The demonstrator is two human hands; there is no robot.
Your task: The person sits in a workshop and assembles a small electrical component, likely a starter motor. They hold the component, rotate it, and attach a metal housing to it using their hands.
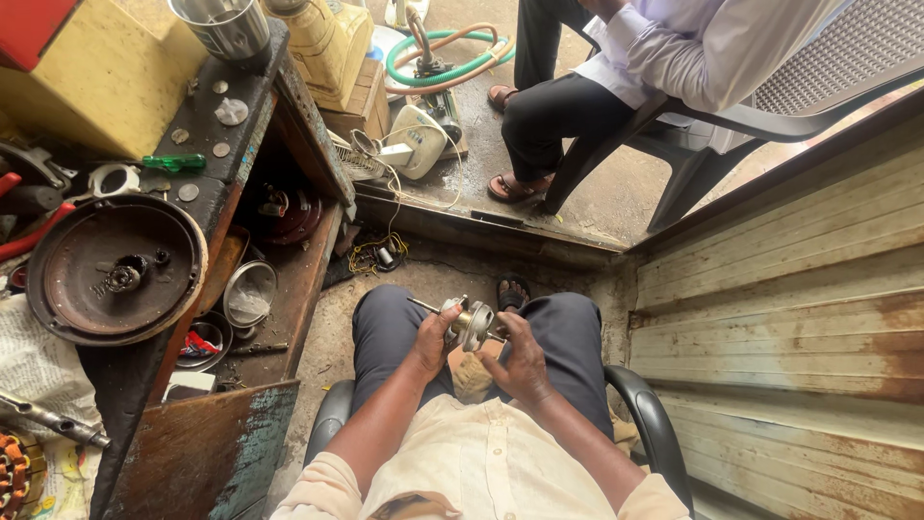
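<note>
I sit in a chair and hold a small metal motor part [469, 324] with a thin shaft over my lap. My left hand [430, 338] grips the part from the left, fingers curled around its round body. Fingers of my right hand [514, 356] close on its right side near the shaft. A tan cloth [471, 375] lies on my lap under the part.
A cluttered workbench [241, 116] stands at my left with a round dark metal housing [114, 270], a green-handled screwdriver [173, 163] and a steel jar [229, 27]. A seated person [616, 67] in a plastic chair is ahead. A rusty metal shutter [789, 308] is at my right.
</note>
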